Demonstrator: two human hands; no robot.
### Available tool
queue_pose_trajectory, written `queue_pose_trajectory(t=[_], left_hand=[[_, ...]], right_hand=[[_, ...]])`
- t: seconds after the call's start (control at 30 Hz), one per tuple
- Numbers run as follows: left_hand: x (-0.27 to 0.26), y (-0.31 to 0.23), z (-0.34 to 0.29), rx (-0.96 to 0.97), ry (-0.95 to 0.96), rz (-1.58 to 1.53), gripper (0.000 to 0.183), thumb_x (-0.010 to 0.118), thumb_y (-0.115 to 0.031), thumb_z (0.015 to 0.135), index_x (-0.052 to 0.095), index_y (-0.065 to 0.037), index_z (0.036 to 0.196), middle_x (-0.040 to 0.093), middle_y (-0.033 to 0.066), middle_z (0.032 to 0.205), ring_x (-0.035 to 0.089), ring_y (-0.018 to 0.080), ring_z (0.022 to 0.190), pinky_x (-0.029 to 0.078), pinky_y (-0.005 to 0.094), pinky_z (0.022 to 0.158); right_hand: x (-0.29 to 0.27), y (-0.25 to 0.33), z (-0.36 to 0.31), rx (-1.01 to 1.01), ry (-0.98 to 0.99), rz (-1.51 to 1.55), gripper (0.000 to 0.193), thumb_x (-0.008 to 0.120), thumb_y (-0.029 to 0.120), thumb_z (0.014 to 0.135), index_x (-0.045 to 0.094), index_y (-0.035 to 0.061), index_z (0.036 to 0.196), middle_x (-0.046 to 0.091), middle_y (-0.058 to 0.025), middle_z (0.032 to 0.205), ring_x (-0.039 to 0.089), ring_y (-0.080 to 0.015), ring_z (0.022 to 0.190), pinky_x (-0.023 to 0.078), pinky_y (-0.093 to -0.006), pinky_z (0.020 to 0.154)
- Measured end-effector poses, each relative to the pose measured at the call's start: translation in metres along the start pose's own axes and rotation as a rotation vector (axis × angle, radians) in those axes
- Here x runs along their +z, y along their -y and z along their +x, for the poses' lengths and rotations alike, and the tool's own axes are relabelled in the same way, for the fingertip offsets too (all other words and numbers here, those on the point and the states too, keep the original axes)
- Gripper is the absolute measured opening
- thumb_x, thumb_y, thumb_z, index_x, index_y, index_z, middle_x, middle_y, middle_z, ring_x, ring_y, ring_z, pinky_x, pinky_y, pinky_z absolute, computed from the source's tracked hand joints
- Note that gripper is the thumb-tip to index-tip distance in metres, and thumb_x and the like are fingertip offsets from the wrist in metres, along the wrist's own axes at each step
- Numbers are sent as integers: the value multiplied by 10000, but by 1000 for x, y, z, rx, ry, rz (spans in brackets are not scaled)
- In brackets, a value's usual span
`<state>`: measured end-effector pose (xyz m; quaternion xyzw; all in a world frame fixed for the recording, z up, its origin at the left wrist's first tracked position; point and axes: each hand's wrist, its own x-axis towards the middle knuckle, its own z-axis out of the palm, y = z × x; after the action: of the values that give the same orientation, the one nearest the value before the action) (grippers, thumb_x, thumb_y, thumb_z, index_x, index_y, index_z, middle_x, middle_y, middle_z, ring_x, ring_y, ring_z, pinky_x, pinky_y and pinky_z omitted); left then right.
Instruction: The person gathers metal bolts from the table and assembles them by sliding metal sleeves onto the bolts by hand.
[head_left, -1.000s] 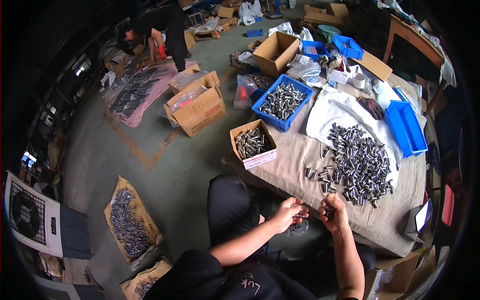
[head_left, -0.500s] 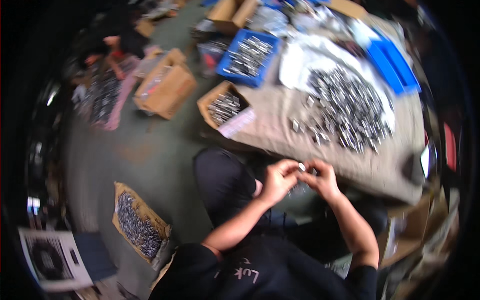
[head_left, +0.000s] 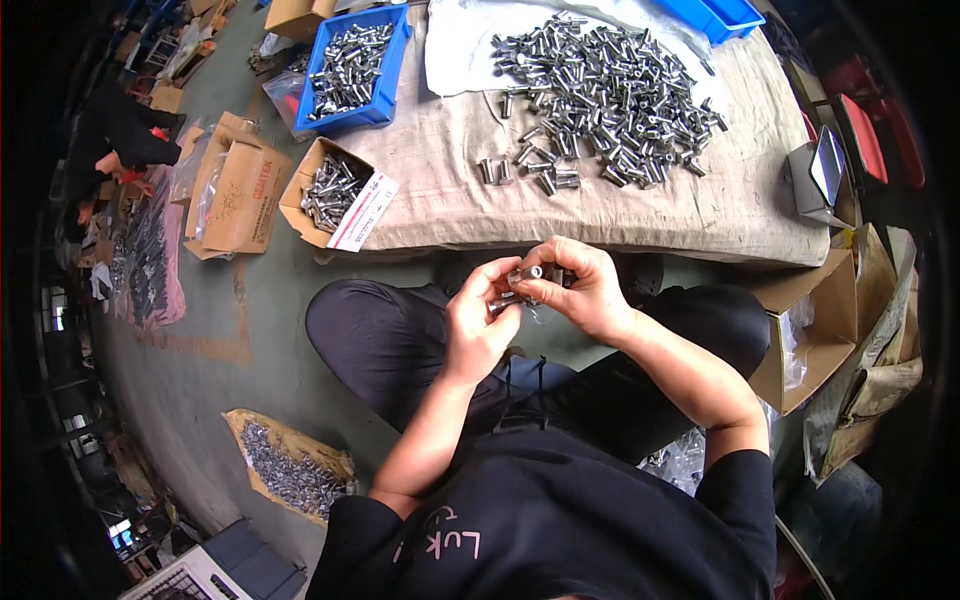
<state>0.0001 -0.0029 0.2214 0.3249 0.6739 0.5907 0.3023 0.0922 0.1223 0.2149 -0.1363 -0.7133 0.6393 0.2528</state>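
Note:
Over my lap, just off the cloth-covered table's near edge, my hands meet fingertip to fingertip. My right hand (head_left: 590, 292) is closed on a short shiny metal sleeve (head_left: 527, 273), its round hollow end showing between thumb and fingers. More metal pieces show darkly under its curled fingers; how many is hidden. My left hand (head_left: 477, 322) is closed too, with a similar metal sleeve (head_left: 503, 301) between its thumb and fingers. A large pile of metal sleeves (head_left: 610, 90) lies across the table, partly on a white sheet (head_left: 455, 60).
On the table's left are a blue bin (head_left: 385, 105) and a small carton (head_left: 300, 218), both holding metal pieces. Another blue bin (head_left: 725, 18) sits at the back. Open cardboard boxes (head_left: 825, 315) stand right, and small parts lie on flattened cardboard (head_left: 240, 425). A person (head_left: 125, 130) crouches far left.
The whole view has shifted and is sharper now, with the table higher in the picture. My hands remain together; metal pieces now show in both, where earlier one bright end stood out.

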Motion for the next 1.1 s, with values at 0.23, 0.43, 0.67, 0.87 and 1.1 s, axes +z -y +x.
queue_pose_trajectory(t=[0.23,0.43,0.67,0.87,1.1], left_hand=[[-23,0,-2,-385,21,-874,422,466,-7,825,325,1,1222,454,218,1185,465,279,1109,394,386,936],[-18,-8,3,-326,10,-1019,463,345,-18,817,263,3,1272,350,271,1268,342,364,1206,343,426,971],[-3,-8,5,-249,-12,-1003,499,319,19,783,253,20,1277,327,264,1292,308,345,1233,304,393,1000],[9,-8,5,-221,-26,-981,465,341,-4,827,245,23,1282,331,260,1291,325,330,1224,293,388,1004],[14,-10,2,-214,-57,-780,429,314,-108,860,296,25,1268,360,222,1285,387,291,1174,330,373,969]], right_hand=[[-4,1,4,381,62,235,168,707,111,714,600,36,820,561,43,724,465,-19,649,395,-177,583],[1,4,1,353,145,229,169,710,116,705,608,41,817,540,49,691,449,-20,632,384,-188,565],[11,6,-6,109,79,11,162,691,96,692,584,43,801,542,-46,670,501,-129,593,423,-267,558],[5,6,-8,-12,60,-93,189,691,100,682,569,36,810,530,-88,724,549,-234,633,454,-310,575],[6,7,-3,-183,115,-182,198,675,107,680,575,43,838,504,-116,806,552,-271,704,461,-337,602]])
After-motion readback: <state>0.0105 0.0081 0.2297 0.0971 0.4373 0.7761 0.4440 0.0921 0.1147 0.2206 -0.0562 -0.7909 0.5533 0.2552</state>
